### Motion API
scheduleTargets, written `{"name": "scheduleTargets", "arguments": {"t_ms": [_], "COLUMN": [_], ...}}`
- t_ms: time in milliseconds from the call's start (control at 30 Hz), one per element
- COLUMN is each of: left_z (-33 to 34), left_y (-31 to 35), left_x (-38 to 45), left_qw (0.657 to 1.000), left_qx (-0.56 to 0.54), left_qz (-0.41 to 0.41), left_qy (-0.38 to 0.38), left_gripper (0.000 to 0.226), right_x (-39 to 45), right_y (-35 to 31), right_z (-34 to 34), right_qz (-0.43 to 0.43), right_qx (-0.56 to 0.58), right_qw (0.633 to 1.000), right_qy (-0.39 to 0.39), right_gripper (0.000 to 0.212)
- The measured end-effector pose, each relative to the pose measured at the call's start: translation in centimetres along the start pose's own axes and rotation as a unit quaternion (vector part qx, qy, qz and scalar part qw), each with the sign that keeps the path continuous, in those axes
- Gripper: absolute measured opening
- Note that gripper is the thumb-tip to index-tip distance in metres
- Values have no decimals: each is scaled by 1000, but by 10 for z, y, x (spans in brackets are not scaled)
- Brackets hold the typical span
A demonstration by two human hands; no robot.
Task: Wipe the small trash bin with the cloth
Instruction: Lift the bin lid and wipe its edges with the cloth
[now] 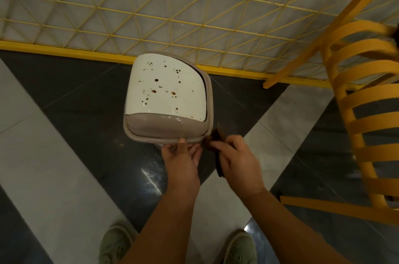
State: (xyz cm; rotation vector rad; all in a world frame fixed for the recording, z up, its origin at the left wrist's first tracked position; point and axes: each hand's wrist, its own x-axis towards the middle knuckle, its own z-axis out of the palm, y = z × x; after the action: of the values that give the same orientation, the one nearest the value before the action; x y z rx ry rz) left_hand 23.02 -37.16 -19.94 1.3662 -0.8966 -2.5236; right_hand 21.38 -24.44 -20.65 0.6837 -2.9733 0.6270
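- The bin (167, 95) stands on the floor (54, 155) just in front of the yellow grid fence (172, 26); its white lid (166, 84) is dotted with brown spots, so the wiping of the top looks not yet done.
- The cloth (217, 140), dark brown, sits at the bin's near right corner, touching or just beside the rim; which of the two I cannot tell.
- The left hand (182, 155) rests on the near rim, thumb over the edge and fingers curled below it, steadying the bin.
- The right hand (239, 162) is closed around the cloth, a strip of it hanging down past the palm.
- Risk: the lid looks like a swing type; pressing hard on it could tip it inward, and the cloth would slide off the spots instead of scrubbing them.
- Risk: the bin seems light, and it is held at one edge only; a firm sideways wipe could skate it over the glossy floor or knock it against the fence.
- Risk: the spots may be dried on, so a light pass might only smear them.
- The yellow chair (364, 112) stands close on the right and could catch the right elbow on a wide stroke.
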Motion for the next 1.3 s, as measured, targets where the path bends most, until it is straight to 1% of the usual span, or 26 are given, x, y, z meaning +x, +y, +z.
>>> {"name": "scheduleTargets", "arguments": {"t_ms": [33,100,200,267,300,333,367,433,467,500,567,633,700,733,833,867,933,1000,1133,1233,1300], "left_z": [0,0,1,1,1,1,0,0,2,3,4,3,1,-1,-1,0,1,2,2,2,1], "left_y": [-1,-2,-2,-2,-3,-3,-3,-4,-6,-7,-9,-9,-9,-9,-9,-9,-10,-9,-9,-9,-7], "left_x": [1,-1,-2,-2,-2,0,1,2,2,1,-1,-1,1,2,3,3,1,0,-1,-1,-1], "left_qw": [1000,1000,1000,1000,1000,1000,1000,1000,1000,1000,1000,1000,999,999,999,999,999,999,999,999,999], "left_qx": [3,10,8,7,10,13,14,13,13,13,8,8,22,29,32,31,31,33,28,31,37], "left_qz": [3,6,7,12,14,16,17,16,15,13,9,14,27,32,30,26,19,20,22,15,17], "left_qy": [0,0,-1,-2,-2,-1,1,9,9,7,6,12,11,9,13,16,20,18,16,14,10], "left_gripper": [31,30,32,35,35,34,33,34,36,37,38,36,35,36,39,39,37,36,35,37,34], "right_x": [3,9,11,5,4,5,7,14,17,19,17,13,18,22,25,23,20,25,26,19,23], "right_y": [3,5,-8,-14,-13,-10,-4,8,10,5,-10,-14,-7,-3,-3,-5,-3,6,1,-6,0], "right_z": [-1,-1,7,14,13,9,3,-9,-11,-10,1,11,11,9,6,7,8,2,1,6,1], "right_qz": [18,24,-13,-39,-35,-7,47,152,168,147,66,15,-19,-22,16,4,-62,-107,-65,-114,-133], "right_qx": [20,31,23,29,39,55,76,111,121,110,83,74,45,33,35,26,-15,-52,-56,-57,-65], "right_qw": [999,998,999,999,999,998,995,975,969,974,992,997,999,999,998,999,998,993,996,991,988], "right_qy": [32,53,21,-12,-9,14,49,120,136,130,67,15,23,33,46,36,4,-19,-8,-28,-39], "right_gripper": [26,30,35,34,32,29,28,28,28,27,25,26,24,21,18,20,24,19,29,37,36]}}
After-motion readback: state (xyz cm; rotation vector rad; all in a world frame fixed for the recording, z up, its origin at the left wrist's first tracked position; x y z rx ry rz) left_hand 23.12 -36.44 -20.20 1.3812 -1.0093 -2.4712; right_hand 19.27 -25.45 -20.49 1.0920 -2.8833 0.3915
